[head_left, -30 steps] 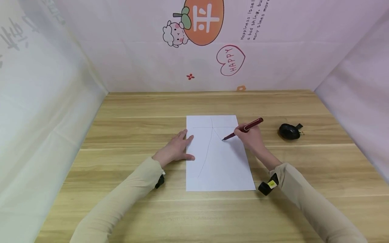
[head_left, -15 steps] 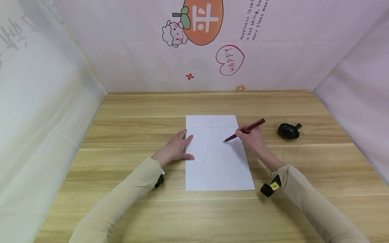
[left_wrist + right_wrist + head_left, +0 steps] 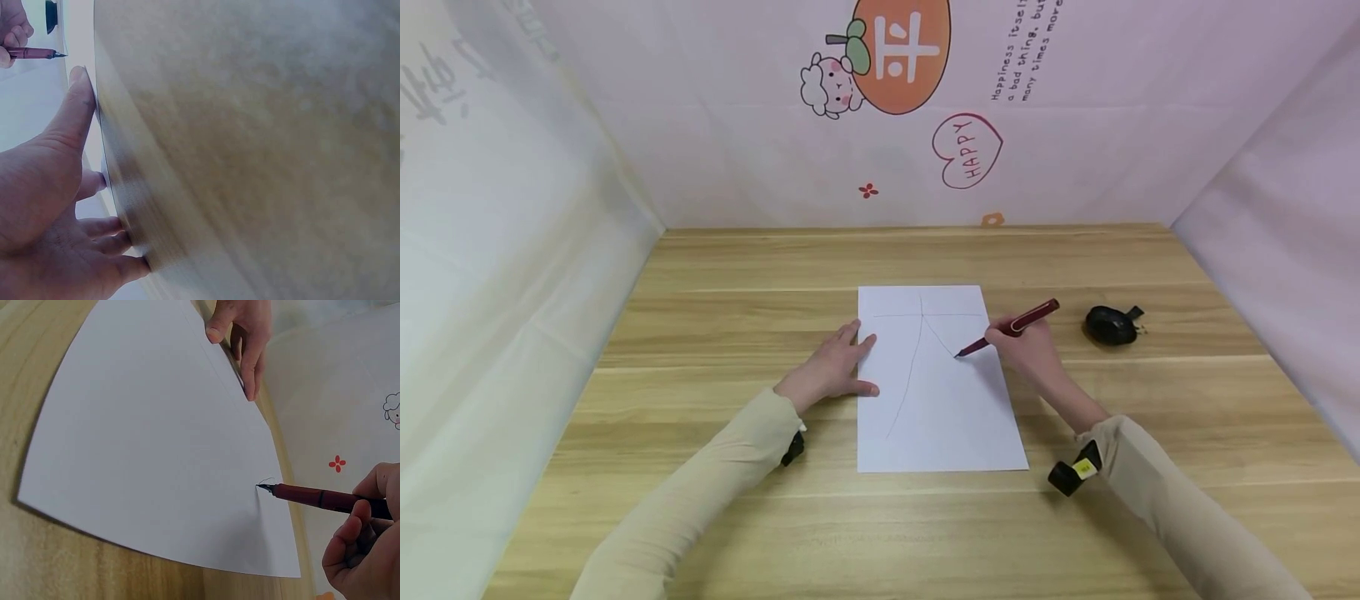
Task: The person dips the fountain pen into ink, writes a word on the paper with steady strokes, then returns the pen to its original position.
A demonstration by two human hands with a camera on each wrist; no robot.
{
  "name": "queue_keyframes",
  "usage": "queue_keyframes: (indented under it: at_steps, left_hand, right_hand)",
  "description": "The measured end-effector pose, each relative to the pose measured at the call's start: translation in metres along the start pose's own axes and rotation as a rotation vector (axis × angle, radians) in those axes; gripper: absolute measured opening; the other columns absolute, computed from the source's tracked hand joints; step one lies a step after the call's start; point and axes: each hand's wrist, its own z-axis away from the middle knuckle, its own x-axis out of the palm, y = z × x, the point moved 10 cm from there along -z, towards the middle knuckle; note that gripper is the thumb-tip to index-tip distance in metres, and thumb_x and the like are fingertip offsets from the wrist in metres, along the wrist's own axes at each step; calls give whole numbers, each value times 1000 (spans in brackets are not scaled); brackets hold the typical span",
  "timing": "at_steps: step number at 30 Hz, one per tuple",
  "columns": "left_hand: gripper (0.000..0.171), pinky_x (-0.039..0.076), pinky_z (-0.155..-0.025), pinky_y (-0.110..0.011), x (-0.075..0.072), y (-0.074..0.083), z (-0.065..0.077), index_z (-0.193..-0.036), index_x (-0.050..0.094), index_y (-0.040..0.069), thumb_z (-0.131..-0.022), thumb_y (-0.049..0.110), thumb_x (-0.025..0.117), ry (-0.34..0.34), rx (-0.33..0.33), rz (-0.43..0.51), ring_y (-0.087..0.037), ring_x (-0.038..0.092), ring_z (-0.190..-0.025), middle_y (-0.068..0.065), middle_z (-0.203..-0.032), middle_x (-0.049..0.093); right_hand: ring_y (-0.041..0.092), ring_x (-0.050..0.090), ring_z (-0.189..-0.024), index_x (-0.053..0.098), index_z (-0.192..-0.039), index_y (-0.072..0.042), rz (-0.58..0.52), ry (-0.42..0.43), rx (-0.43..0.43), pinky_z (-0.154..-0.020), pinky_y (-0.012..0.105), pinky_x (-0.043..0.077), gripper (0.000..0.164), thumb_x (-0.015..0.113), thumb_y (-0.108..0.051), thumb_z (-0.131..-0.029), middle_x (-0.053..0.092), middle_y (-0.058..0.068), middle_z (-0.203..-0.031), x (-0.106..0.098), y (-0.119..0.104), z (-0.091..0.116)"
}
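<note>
A white sheet of paper point(image 3: 940, 417) lies on the wooden table, bearing thin lines: one across near the top, a long curved one down the left, and a short slanting one. My right hand point(image 3: 1028, 350) pinches a dark red fountain pen point(image 3: 1033, 315), its nib at the lower end of the slanting line. In the right wrist view the pen point(image 3: 312, 496) shows its metal nib on the paper point(image 3: 144, 437). My left hand point(image 3: 831, 367) rests on the paper's left edge with fingers spread; its thumb point(image 3: 75, 106) lies along that edge in the left wrist view.
A black rounded object point(image 3: 1110, 325) with a small tab sits on the table point(image 3: 737, 292) to the right of the paper. A white printed cloth point(image 3: 737, 150) stands behind the table, with more white cloth at both sides.
The right hand and pen have moved slightly down and to the right, and the slanting line has grown longer. The left hand and the paper have stayed in place.
</note>
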Motion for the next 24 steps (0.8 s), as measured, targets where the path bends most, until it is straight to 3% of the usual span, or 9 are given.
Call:
queue_keyframes:
  at_steps: [14, 24]
  left_hand:
    - [88, 21, -117, -47, 2, -1, -2, -149, 24, 11, -81, 49, 66, 6, 13, -28, -36, 13, -145, -21, -157, 6]
    - [89, 21, -117, -47, 2, -2, -3, -149, 24, 12, -81, 49, 67, 4, 9, -25, -36, 13, -145, -21, -157, 6]
  right_hand:
    - [16, 50, -73, 68, -97, -1, 32, 5, -26, -59, 22, 40, 24, 57, -18, -85, 63, 7, -82, -6, 0, 6]
    - [9, 45, -65, 68, -97, 2, 14, -7, -57, -55, 22, 37, 24, 57, -16, -85, 59, -5, -72, -9, -2, 11]
